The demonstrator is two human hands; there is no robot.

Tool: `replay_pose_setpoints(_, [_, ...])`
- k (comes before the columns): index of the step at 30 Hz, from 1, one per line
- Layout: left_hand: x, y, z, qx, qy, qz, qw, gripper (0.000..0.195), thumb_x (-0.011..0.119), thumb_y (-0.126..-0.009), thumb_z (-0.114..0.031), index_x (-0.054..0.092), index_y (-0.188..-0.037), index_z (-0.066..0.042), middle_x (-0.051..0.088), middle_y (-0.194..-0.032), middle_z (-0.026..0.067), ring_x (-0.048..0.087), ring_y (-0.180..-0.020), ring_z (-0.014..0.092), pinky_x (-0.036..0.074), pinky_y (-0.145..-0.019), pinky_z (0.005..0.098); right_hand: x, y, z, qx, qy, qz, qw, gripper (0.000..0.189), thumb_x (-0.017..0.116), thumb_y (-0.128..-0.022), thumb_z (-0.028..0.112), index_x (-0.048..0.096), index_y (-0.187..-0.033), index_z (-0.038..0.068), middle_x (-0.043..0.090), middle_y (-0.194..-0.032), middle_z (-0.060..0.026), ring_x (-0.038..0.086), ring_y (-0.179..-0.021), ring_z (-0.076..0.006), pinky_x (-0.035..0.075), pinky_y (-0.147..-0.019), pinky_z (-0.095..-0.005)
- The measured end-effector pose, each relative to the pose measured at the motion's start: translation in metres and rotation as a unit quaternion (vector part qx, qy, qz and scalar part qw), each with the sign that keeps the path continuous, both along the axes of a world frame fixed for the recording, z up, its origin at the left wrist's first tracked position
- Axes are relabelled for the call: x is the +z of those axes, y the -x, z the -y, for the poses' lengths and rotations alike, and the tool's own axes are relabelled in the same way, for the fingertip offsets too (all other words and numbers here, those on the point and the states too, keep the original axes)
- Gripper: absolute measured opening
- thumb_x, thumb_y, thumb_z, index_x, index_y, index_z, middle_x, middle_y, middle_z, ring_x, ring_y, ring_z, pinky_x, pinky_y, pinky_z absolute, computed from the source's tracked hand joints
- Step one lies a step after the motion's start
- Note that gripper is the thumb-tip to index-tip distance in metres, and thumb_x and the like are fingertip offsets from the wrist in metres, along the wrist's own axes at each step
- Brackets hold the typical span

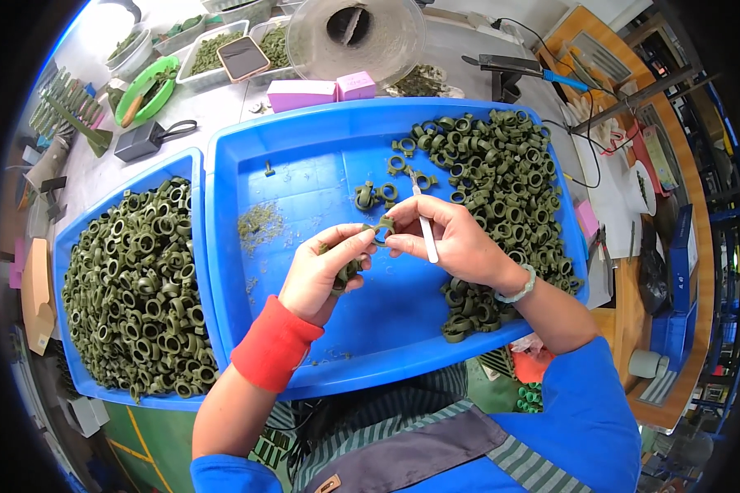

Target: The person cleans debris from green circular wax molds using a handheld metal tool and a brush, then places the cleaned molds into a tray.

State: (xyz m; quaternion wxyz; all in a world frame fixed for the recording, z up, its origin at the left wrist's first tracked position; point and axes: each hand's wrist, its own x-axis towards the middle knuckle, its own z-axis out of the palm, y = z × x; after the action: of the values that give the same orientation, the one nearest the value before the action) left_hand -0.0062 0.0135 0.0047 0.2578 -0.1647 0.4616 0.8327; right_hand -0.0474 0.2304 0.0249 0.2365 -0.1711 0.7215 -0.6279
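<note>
Over the middle of a large blue plastic tray (296, 246), my left hand (330, 265) holds several olive-green rings in its curled fingers and pinches one green ring (383, 229) at its fingertips. My right hand (444, 231) touches that same ring with thumb and finger and also holds a metal scalpel-like knife (427, 234), its blade pointing away from me. Just beyond the hands lie a few loose rings (365, 196). A big heap of green rings (505, 185) fills the tray's right side. Green shavings (260, 227) lie at its left.
A second blue bin (200, 246), heaped with green rings, stands at the left. Beyond the tray are pink boxes (302, 94), a phone (243, 58) on clear tubs, a green bowl (172, 80) and a black-and-blue tool (542, 73) with a cable. Pliers (603, 246) lie at the right.
</note>
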Motion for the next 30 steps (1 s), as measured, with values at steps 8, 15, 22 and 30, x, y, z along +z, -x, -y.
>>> replay_pose_setpoints(8, [0.006, 0.001, -0.001, -0.001, -0.013, -0.004, 1.0, 0.026, 0.069, -0.095, -0.019, 0.064, -0.116, -0.005, 0.064, -0.093, 0.0017, 0.059, -0.078, 0.008, 0.042, -0.056, 0.0209, -0.009, 0.001, 0.0, -0.006, -0.008, -0.145, 0.989, 0.022, 0.07, -0.091, 0.005, 0.066, -0.113, 0.001, 0.069, -0.105, -0.0065, 0.066, -0.094, -0.0129, 0.055, -0.085, -0.028])
replay_pose_setpoints(15, [0.0, -0.003, -0.003, 0.021, 0.128, -0.136, 0.982, 0.024, 0.074, -0.09, -0.013, 0.067, -0.113, -0.006, 0.063, -0.087, -0.0012, 0.056, -0.07, 0.005, 0.044, -0.057, 0.0211, -0.003, 0.0, 0.002, -0.033, 0.012, -0.07, 0.997, 0.024, 0.065, -0.095, 0.003, 0.065, -0.118, 0.0, 0.068, -0.112, -0.007, 0.065, -0.105, -0.0141, 0.052, -0.096, -0.0283])
replay_pose_setpoints(22, [0.005, -0.004, -0.001, -0.037, 0.119, -0.133, 0.983, 0.021, 0.073, -0.091, -0.013, 0.067, -0.11, -0.006, 0.062, -0.085, -0.0004, 0.056, -0.072, 0.006, 0.043, -0.057, 0.021, -0.005, 0.001, 0.001, -0.018, -0.019, -0.069, 0.997, 0.022, 0.063, -0.101, 0.018, 0.068, -0.11, -0.001, 0.07, -0.088, -0.0041, 0.065, -0.079, -0.0092, 0.054, -0.072, -0.0253])
replay_pose_setpoints(30, [0.005, 0.0, 0.0, -0.015, 0.043, -0.034, 0.998, 0.021, 0.072, -0.093, -0.017, 0.066, -0.11, -0.004, 0.064, -0.089, 0.002, 0.057, -0.074, 0.006, 0.038, -0.056, 0.0209, -0.004, 0.009, -0.007, -0.025, -0.014, -0.048, 0.998, 0.027, 0.054, -0.105, 0.021, 0.067, -0.109, -0.002, 0.071, -0.088, -0.0065, 0.068, -0.079, -0.012, 0.056, -0.073, -0.0269])
